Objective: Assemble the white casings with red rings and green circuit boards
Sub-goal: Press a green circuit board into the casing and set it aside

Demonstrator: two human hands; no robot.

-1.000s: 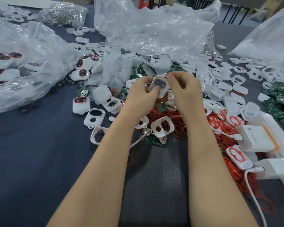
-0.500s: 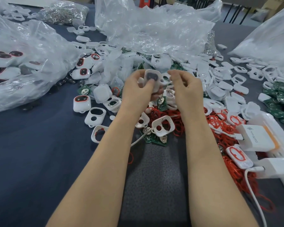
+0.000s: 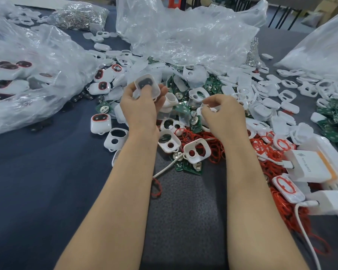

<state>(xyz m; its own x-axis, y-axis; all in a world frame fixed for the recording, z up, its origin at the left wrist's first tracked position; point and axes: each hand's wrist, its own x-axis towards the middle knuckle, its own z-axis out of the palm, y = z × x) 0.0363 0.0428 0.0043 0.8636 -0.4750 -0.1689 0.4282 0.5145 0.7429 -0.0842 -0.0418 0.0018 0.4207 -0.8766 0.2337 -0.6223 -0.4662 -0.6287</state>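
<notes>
White plastic, thin-walled and plainly light: the casing (image 3: 146, 85) I am working on is held up off the worktop (image 3: 37, 172) in the left hand (image 3: 139, 110), its dark two-lobed window facing the camera. The fingers are curled round its lower edge and sides, with one fingertip lying over the bottom of the window.

I judge the shell stiff but smooth, so it could twist out of a loose pinch. It is best taken by the rounded side walls, clear of the opening where a ring has to seat.

The right hand (image 3: 225, 117) hovers just above the heap with its fingers bent inward. Thumb and forefinger seem to meet on something small and pale, but I cannot tell whether it has anything.

Directly below lie the red rings (image 3: 269, 166), a soft tangle that will likely drag neighbours along when one is lifted. The green circuit boards (image 3: 193, 121) mixed among them look rigid and are best picked up by their edges.

Empty shells (image 3: 196, 151) lie nearest my wrists. Finished units (image 3: 100, 123) with red-rimmed windows sit to the left, some inside crumpled plastic bags (image 3: 183, 36), and a white charger block (image 3: 310, 166) lies at the right.
</notes>
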